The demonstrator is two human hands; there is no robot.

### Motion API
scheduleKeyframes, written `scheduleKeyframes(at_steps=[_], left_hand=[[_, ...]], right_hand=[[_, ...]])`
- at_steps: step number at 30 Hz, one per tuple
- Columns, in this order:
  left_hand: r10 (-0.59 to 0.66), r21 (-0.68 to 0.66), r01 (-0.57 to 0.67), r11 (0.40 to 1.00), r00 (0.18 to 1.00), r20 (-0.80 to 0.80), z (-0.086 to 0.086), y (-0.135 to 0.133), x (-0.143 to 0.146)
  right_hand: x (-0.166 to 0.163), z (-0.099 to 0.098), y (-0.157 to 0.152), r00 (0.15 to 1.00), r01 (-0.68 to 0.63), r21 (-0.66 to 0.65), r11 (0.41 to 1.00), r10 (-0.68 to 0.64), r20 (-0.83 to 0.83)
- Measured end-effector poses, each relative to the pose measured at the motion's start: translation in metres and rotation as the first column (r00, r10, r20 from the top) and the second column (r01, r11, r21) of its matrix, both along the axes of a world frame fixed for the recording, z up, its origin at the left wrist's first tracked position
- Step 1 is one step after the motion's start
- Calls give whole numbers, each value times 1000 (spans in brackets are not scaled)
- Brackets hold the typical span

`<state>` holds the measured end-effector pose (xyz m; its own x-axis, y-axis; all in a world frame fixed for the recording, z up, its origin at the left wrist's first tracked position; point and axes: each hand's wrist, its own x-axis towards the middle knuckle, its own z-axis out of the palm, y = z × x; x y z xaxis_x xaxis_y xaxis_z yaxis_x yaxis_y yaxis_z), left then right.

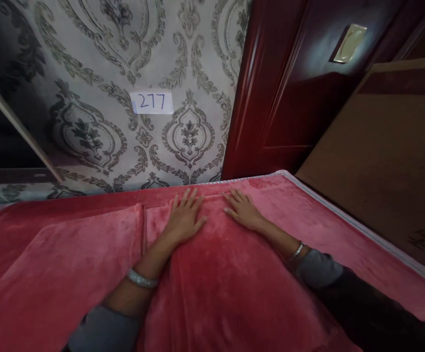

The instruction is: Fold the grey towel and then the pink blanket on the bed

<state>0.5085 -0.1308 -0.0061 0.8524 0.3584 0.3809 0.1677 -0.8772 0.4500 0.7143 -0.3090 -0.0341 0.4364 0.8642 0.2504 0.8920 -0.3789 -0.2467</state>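
Observation:
A folded red plush blanket lies in front of me, its far edge near the wall. My left hand rests palm down on its upper left part, fingers spread toward the wall. To the right, my right hand also lies flat on the far part of the fabric, fingers stretched out. Neither hand grasps anything. Left of my left forearm is another folded red plush piece, with a narrow gap between the two. Beneath them spreads a pinkish-red plush cover with a pale striped edge.
Patterned wallpaper backs the surface, with a paper label reading 277. A dark red door stands behind at the right. A large cardboard box borders the right side. A dark screen-like panel is at the left.

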Motion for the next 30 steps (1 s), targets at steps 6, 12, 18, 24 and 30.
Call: scheduleKeyframes(at_steps=[6, 12, 18, 24, 30], left_hand=[[95, 27, -91, 995, 971, -219, -36, 7, 6], [173, 55, -165, 985, 949, -263, -32, 13, 7], [205, 163, -152, 975, 897, -392, -21, 7, 10], [225, 238, -128, 963, 868, -443, -14, 5, 15], [236, 305, -78, 949, 819, -523, 22, -25, 9]], right_hand=[[7, -23, -5, 998, 14, -103, 995, -20, -56], [31, -24, -14, 981, 26, -93, 995, -43, -187], [39, -9, -57, 941, 41, -140, 989, -85, -328], [-11, 19, -137, 922, 1, -45, 999, -18, -388], [-98, 37, -173, 973, -19, -86, 996, -2, -230]])
